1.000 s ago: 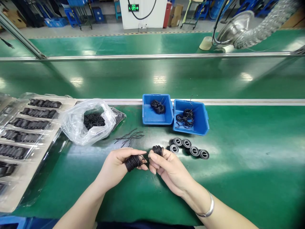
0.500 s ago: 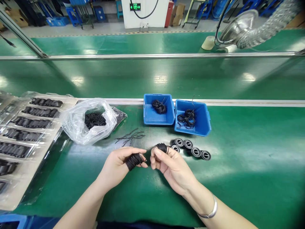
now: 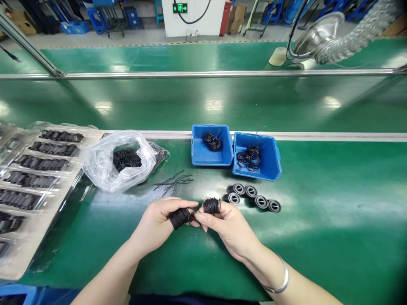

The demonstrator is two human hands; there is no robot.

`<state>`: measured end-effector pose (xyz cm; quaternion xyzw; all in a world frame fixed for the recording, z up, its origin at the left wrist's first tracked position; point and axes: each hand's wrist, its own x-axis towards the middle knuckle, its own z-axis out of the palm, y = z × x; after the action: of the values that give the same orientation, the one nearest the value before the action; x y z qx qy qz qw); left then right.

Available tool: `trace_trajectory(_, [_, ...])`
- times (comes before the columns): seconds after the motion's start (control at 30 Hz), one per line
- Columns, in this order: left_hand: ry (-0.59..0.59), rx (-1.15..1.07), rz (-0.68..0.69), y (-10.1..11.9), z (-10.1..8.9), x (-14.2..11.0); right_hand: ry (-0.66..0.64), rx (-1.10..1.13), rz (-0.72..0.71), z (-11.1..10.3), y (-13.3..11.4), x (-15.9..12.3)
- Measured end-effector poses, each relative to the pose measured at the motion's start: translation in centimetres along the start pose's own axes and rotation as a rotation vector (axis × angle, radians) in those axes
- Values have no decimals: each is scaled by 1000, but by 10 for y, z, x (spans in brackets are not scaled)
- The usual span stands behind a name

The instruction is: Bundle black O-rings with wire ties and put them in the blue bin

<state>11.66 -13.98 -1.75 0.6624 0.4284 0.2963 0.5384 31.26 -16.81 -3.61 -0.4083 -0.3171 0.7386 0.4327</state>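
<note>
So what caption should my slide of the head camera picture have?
Left hand and right hand hold bunches of black rings over a green workbench.

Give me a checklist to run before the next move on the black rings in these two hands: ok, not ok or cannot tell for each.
1. Left hand has the left bundle of thin black rings around its fingers: ok.
2. Right hand holds the right bundle of thin black rings in its fingertips: ok.
3. Bundles free of each other: cannot tell, the fingers hide the join.
4. Round black parts lie apart from the right hand: ok.
5. Blue bin and second blue bin stand upright on the green belt: ok.
6. Loose black strands off the belt: not ok, they lie just beyond the left hand.
</note>
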Motion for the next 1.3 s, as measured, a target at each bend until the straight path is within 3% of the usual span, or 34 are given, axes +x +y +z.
trace_trajectory(0.17, [16,-251,-110,-2,-4,-2,15,283,60,0,-8,3])
trace_trajectory(0.3, [83,-107,-140,-5,-7,1,89,423,73,-4,-10,4])
trace_trajectory(0.43, [38,-87,-148,-5,-7,2,81,355,78,-6,-9,4])
trace_trajectory(0.7, [51,132,75,-2,-7,1,163,76,-20,-2,-1,3])
trace_trajectory(1.0, [102,116,140,-5,3,-2,135,14,-42,0,-2,0])
trace_trajectory(1.3, [157,431,462,-10,3,0,85,-100,-46,2,3,-2])
